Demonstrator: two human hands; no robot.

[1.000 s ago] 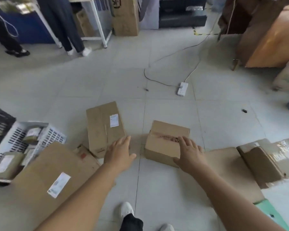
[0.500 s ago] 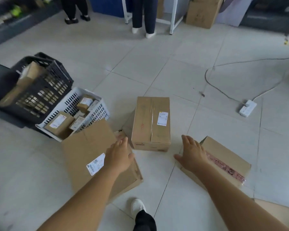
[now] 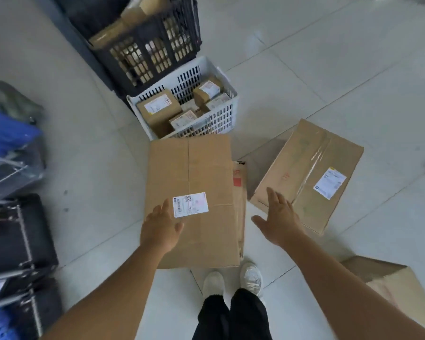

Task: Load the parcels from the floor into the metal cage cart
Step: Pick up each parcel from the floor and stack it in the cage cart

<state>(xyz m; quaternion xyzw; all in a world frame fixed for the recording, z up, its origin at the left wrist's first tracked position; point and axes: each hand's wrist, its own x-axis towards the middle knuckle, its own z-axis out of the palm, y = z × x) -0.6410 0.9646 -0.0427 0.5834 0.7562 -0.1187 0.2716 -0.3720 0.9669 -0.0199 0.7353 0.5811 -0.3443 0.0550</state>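
On the pale tiled floor [image 3: 329, 69], just ahead of the person's white shoes [image 3: 233, 282], lies a large flat cardboard parcel [image 3: 194, 173] with a white shipping label [image 3: 190, 204] on its top face. The left hand [image 3: 161, 228] reaches out over the near left part of this parcel, fingers extended and holding nothing, its fingertips beside the label. The right hand [image 3: 279, 218] hangs with fingers spread over the gap between the large parcel and a second taped parcel [image 3: 309, 173], which lies angled just to the right. Beyond the large parcel stands a white plastic basket [image 3: 221, 116] filled with small boxes, and behind it a black crate [image 3: 147, 52]. The metal cage cart [image 3: 15, 217] shows at the left edge.
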